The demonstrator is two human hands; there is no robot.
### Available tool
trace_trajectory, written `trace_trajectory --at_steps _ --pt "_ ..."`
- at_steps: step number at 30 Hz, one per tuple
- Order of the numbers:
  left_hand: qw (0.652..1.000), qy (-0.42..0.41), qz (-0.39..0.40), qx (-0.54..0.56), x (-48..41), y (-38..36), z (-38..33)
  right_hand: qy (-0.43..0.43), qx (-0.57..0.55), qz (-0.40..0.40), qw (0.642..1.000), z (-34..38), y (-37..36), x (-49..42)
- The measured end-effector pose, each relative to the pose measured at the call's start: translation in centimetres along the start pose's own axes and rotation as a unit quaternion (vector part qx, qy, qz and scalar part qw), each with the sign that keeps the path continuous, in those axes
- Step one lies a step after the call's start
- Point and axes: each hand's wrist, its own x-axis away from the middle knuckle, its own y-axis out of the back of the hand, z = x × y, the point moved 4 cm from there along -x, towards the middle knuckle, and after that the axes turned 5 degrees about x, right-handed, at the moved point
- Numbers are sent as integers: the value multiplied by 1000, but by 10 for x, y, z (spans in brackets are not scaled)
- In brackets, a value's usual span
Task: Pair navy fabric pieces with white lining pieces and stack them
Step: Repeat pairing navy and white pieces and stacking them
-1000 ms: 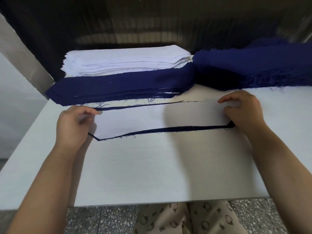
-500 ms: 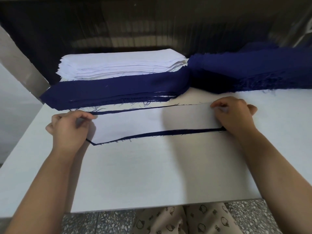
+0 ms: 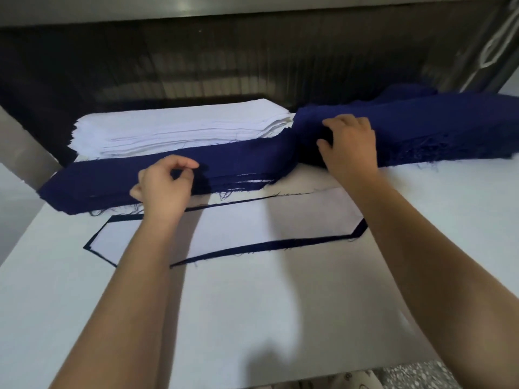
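Lengthwise, the navy stack (image 3: 238,164) runs left-to-right just beyond the lined pair (image 3: 252,220) on the tabletop (image 3: 252,318). The right hand (image 3: 351,147) clamps its right end; the left hand (image 3: 164,189) curls at its near edge, grip unclear.

- Navy fabric stack (image 3: 238,167), 10 o'clock: plain deep navy.
- Navy fabric heap (image 3: 435,124), 2 o'clock: same navy.
- Lining stack (image 3: 182,127), 11 o'clock: plain white.
- Paired piece (image 3: 252,220), centre: white, thin navy border.
- Table (image 3: 280,318): white.
- Trousers (image 3: 351,382), 6 o'clock: cream, small dark print.
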Motion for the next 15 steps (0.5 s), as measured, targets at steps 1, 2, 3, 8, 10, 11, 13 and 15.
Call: trace_trajectory --at_steps 1,2,3,8,10,11,13,15 --pt "1000 11 9 18 -1 -13 -7 -5 13 0 1000 3 -1 -3" --pt "999 18 21 32 -1 -26 -15 -7 22 -1 1000 5 -1 -6" --pt "998 19 35 41 -1 -39 -24 -10 27 -3 1000 6 -1 -9" --pt "995 -11 70 67 5 -86 -58 -58 -26 -7 998 -2 1 -20" --pt "995 -20 67 73 8 -95 -64 -67 -53 -3 996 -5 1 -23" --pt "995 -25 65 71 9 -98 -65 -67 -59 2 996 -7 0 -23" --pt "995 -38 62 67 13 -100 -64 -70 -72 4 995 -10 0 -22" --pt "994 -51 64 66 15 -100 -63 -82 -100 -10 992 -15 1 -20"
